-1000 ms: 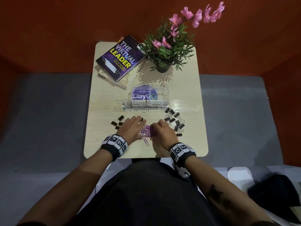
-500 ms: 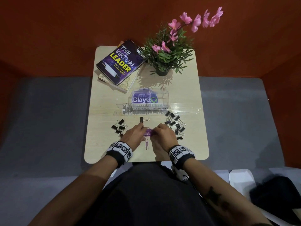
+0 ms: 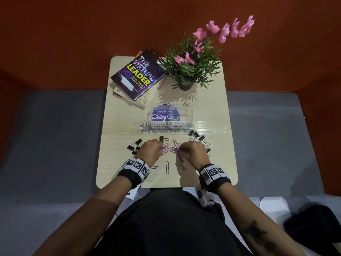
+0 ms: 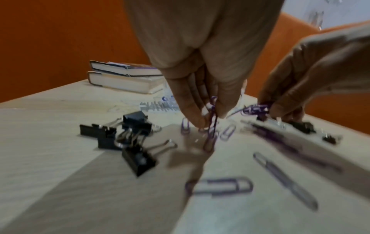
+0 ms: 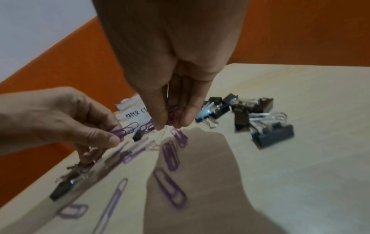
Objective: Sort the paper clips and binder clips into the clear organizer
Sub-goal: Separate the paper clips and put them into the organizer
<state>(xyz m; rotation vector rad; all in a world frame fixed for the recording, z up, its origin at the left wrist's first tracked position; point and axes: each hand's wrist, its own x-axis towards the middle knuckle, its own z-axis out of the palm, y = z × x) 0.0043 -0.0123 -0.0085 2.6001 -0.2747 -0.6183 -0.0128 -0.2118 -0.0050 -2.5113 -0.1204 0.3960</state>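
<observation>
Purple paper clips (image 3: pixel 167 167) lie loose on the pale table (image 3: pixel 118 163) near its front edge. My left hand (image 3: pixel 160 148) pinches a few purple clips (image 4: pixel 212 110) between thumb and fingers just above the table. Close to its right, my right hand (image 3: pixel 182 149) pinches another small bunch of purple clips (image 5: pixel 173 114). Black binder clips sit in a left cluster (image 3: pixel 134 145), a right cluster (image 3: pixel 198 136) and as a single one (image 3: pixel 162 139). The clear organizer (image 3: pixel 171 124) stands behind the hands, mid-table.
Two stacked books (image 3: pixel 137 74) lie at the back left of the table. A potted plant with pink flowers (image 3: pixel 191 69) stands at the back right. Orange walls and grey seating surround the small table.
The hands were pressed together over one bunch of purple clips; now they are slightly apart, each pinching some, and several clips lie spread on the table below them.
</observation>
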